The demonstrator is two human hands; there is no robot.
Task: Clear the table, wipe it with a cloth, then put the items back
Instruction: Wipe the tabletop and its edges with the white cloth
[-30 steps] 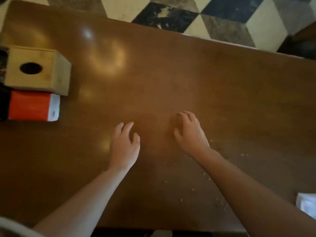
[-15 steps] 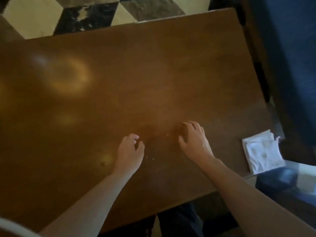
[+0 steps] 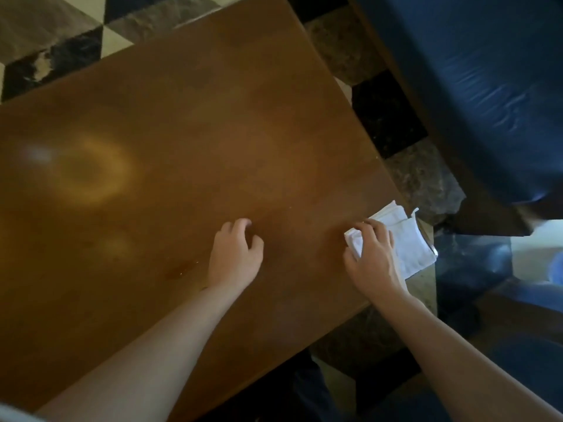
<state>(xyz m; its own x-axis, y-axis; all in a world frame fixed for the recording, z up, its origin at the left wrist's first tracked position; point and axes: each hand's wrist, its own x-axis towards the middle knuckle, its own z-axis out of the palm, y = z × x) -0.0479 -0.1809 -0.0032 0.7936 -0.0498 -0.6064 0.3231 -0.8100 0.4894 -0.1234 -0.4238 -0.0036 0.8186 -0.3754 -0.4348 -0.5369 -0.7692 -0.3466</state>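
A brown wooden table (image 3: 189,153) fills most of the view. A folded white cloth (image 3: 405,239) lies at its right edge, partly hanging over it. My right hand (image 3: 370,260) rests on the cloth's left part, fingers curled over its bunched near corner. My left hand (image 3: 236,254) hovers low over the bare tabletop to the left of it, fingers loosely curled, holding nothing. A small wet smear (image 3: 179,271) and a few crumbs mark the wood near my left hand.
A dark blue upholstered seat (image 3: 487,86) with a wooden frame stands close to the table's right side. Patterned tile floor (image 3: 61,41) shows beyond the far edge. The table's right edge runs diagonally just past the cloth.
The view swung right, so the wooden box and red box left the frame. My right hand moved right onto the white cloth and closed its fingers on it. My left hand stayed over the tabletop.
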